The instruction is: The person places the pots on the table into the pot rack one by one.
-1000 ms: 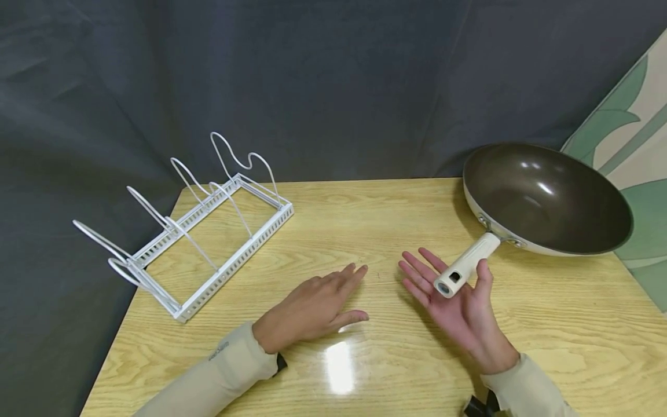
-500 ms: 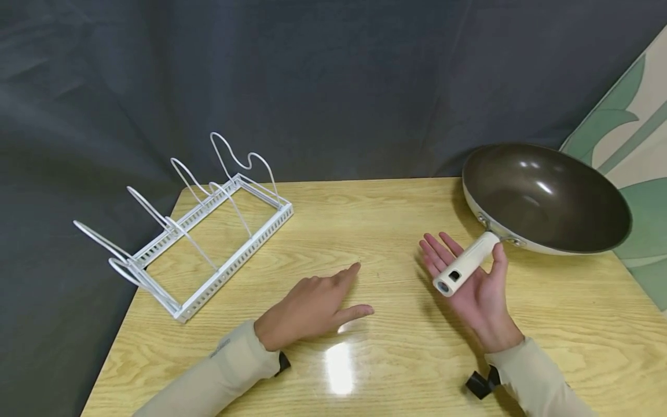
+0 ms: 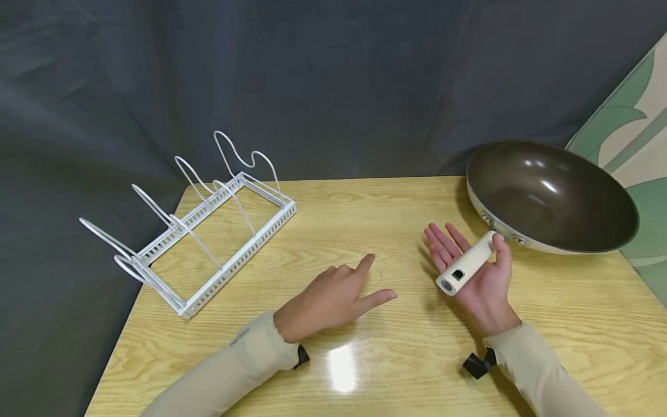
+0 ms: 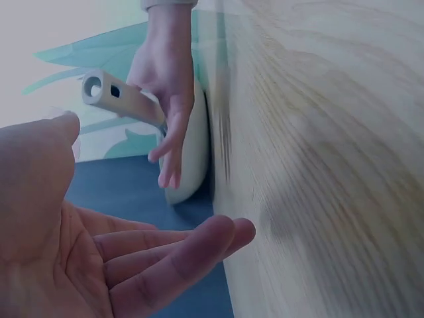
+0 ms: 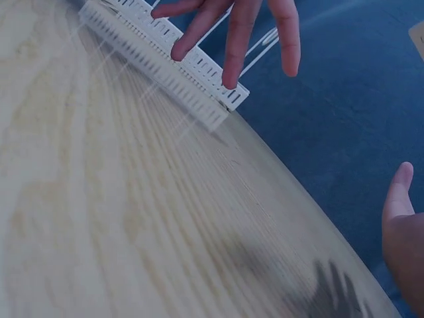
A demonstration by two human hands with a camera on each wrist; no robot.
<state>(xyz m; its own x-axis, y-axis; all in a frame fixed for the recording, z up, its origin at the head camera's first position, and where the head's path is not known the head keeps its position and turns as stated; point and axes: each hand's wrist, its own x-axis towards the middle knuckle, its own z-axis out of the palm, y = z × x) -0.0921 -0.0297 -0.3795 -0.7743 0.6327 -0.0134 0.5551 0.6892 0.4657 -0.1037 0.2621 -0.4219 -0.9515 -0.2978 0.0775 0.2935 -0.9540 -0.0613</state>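
A wok (image 3: 552,200) with a dark brown inside and a cream outside sits on the table at the right. Its cream handle (image 3: 466,263) points toward the person and slopes out over the right hand (image 3: 482,284). That hand is palm up with fingers extended beneath the handle, its thumb alongside. Whether the palm touches the handle, I cannot tell. Palm down, the left hand (image 3: 328,298) is held over the middle of the table, index finger and thumb spread, holding nothing. The left wrist view shows the handle (image 4: 126,103) by the right hand (image 4: 169,73).
A white wire pot rack (image 3: 239,246) with several upright loops stands at the left of the wooden table (image 3: 365,214). A dark cloth (image 3: 333,87) hangs behind the table. At the right edge is a panel with green leaf shapes (image 3: 646,214).
The right hand has slid forward and slightly right beneath the handle. The left hand has shifted right, its index finger and thumb spread. The wok and rack stay put; the head view has shifted slightly.
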